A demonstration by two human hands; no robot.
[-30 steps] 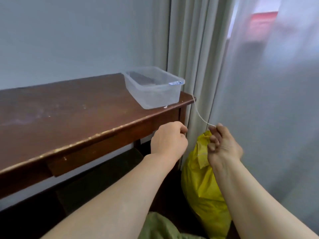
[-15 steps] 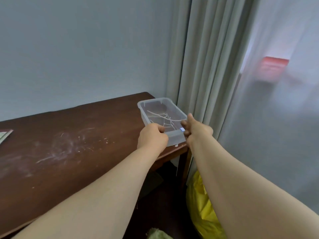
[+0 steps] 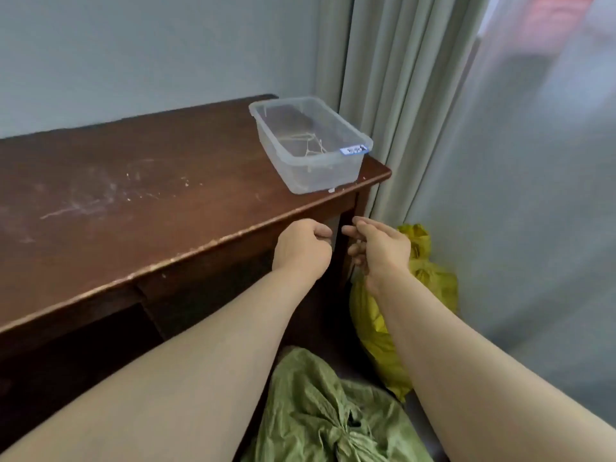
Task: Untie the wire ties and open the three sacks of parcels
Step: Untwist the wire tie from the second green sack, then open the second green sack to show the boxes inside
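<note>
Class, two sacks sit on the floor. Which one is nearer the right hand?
The yellow sack, just behind the right hand; the green sack lies apart, between the forearms.

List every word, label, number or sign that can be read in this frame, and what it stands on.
Blue-and-white sticker on the near rim of the clear plastic bin: dark print, too blurred to read.
Red shape behind the sheer curtain: blurred, no letters can be made out.
No other text shows.
</note>
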